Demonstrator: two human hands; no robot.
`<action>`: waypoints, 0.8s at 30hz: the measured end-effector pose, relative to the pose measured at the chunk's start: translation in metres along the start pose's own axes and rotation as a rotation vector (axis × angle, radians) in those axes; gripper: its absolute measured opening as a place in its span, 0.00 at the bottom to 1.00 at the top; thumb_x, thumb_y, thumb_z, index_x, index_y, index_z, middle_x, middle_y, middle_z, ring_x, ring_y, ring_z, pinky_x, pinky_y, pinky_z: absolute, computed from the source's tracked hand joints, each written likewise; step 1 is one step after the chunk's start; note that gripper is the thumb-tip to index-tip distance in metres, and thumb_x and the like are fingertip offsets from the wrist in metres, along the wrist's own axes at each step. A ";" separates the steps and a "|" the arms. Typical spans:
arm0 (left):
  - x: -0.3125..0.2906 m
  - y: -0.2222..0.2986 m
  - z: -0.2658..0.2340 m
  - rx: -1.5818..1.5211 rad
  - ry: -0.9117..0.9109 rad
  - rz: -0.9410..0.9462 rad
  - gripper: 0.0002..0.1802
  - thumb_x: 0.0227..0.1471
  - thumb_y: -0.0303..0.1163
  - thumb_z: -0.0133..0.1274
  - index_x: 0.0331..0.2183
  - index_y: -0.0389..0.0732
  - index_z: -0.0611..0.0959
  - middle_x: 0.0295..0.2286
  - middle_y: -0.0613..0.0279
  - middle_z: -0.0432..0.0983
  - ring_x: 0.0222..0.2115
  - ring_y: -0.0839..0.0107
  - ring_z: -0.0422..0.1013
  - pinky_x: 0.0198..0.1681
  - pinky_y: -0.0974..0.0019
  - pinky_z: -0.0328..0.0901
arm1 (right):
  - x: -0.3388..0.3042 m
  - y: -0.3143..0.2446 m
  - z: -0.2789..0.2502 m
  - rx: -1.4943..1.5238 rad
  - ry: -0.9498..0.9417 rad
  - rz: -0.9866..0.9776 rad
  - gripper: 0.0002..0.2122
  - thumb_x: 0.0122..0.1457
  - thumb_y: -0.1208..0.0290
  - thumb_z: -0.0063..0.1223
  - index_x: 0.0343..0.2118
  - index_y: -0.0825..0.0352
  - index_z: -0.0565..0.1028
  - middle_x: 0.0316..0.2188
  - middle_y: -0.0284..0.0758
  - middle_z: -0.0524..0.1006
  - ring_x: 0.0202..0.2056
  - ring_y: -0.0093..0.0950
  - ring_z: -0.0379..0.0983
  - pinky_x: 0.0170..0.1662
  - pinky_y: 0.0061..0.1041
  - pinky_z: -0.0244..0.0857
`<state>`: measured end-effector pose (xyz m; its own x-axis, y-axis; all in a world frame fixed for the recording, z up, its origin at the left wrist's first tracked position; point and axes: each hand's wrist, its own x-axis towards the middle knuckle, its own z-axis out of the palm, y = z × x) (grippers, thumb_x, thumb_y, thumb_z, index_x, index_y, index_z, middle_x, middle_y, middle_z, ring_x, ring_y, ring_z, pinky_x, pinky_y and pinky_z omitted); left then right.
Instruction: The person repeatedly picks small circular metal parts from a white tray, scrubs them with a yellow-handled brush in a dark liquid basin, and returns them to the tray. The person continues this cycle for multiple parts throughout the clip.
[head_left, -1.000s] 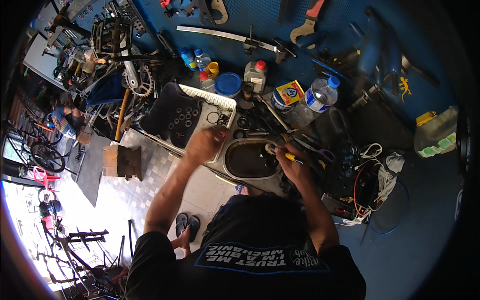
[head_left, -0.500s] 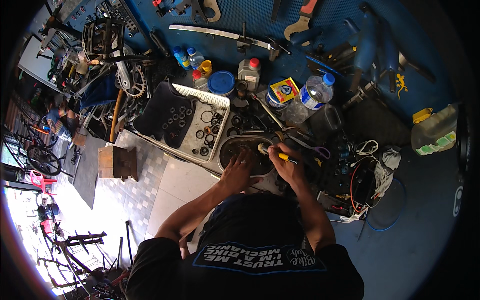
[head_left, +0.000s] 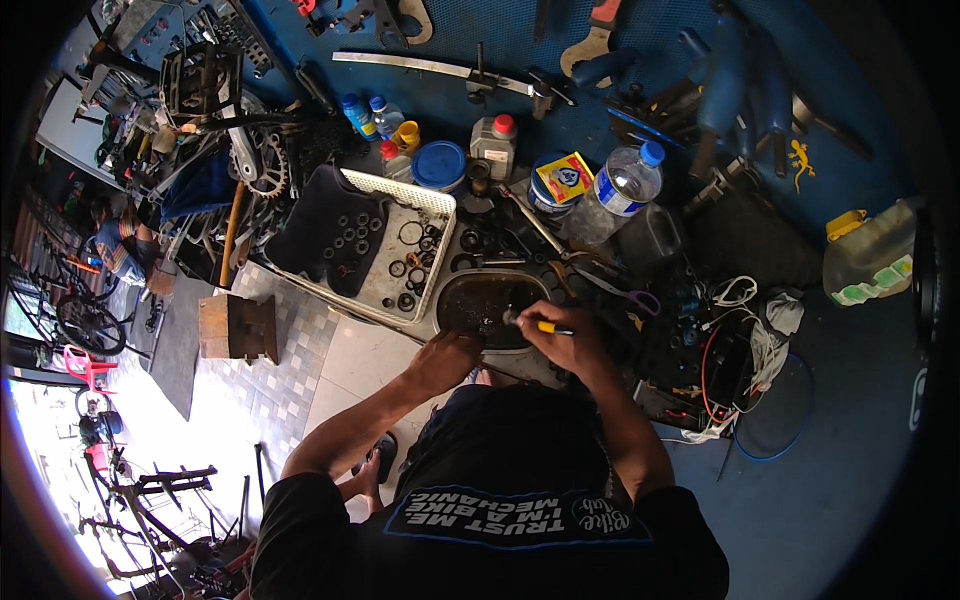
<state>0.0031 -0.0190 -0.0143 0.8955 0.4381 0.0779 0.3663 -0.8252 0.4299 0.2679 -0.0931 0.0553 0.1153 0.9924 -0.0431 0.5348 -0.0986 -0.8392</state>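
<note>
Head | brush (head_left: 553, 327) gripped in right hand (head_left: 568, 348) | tip (head_left: 510, 316) over oval basin (head_left: 512, 350)

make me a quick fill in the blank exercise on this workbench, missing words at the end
1. The right hand holds a brush whose handle is black and ____.
2. The white basket stands to the ____ of the oval basin.
3. The cap on the grey jug is coloured ____.
4. The cap on the large clear bottle is coloured ____.

Missing words: yellow; left; red; blue
</note>
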 end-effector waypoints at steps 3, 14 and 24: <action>0.002 -0.008 -0.006 -0.003 -0.004 0.014 0.13 0.53 0.25 0.58 0.42 0.37 0.88 0.38 0.48 0.85 0.43 0.51 0.81 0.50 0.54 0.76 | -0.008 0.009 0.009 -0.085 -0.115 -0.010 0.11 0.64 0.59 0.66 0.40 0.61 0.84 0.30 0.41 0.85 0.33 0.39 0.86 0.36 0.34 0.76; 0.021 -0.022 -0.013 -0.371 0.139 -0.249 0.05 0.61 0.23 0.59 0.39 0.35 0.87 0.32 0.46 0.87 0.34 0.55 0.85 0.36 0.56 0.78 | -0.014 0.028 0.004 -0.240 -0.070 0.014 0.12 0.60 0.58 0.68 0.35 0.62 0.82 0.31 0.39 0.86 0.34 0.43 0.85 0.37 0.39 0.78; 0.049 -0.018 0.007 -1.267 0.420 -0.778 0.16 0.64 0.18 0.52 0.53 0.34 0.79 0.36 0.53 0.87 0.35 0.68 0.85 0.36 0.67 0.78 | 0.008 0.011 0.021 0.039 0.083 0.116 0.14 0.70 0.54 0.61 0.37 0.62 0.81 0.27 0.36 0.84 0.30 0.32 0.84 0.34 0.31 0.74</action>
<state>0.0423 0.0148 -0.0241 0.3787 0.8464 -0.3743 0.0515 0.3846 0.9217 0.2568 -0.0850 0.0341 0.2445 0.9647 -0.0977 0.4806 -0.2081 -0.8519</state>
